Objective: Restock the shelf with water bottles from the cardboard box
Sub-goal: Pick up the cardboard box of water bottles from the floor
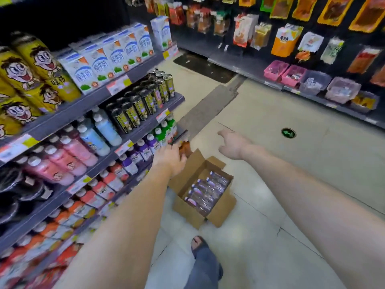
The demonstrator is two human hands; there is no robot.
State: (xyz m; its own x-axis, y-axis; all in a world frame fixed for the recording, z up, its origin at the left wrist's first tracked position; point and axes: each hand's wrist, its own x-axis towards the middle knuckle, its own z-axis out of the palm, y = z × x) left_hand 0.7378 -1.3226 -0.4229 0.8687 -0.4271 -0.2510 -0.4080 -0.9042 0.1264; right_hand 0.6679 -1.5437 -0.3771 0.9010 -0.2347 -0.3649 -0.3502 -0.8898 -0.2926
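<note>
Both forearms stretch forward. Right hand point(233, 145) hovers with its fingers loosely spread, holding nothing. Left hand point(169, 158) reaches between shelf point(68, 113) and cardboard box point(224, 207); its blurred grip is unreadable. Water bottles point(206, 190) lie inside the box.

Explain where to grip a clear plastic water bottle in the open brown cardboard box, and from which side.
Probably the neck, from above: the clear plastic water bottles lie sideways, packed together in the open-topped brown cardboard box, caps towards the grey shelf.
</note>
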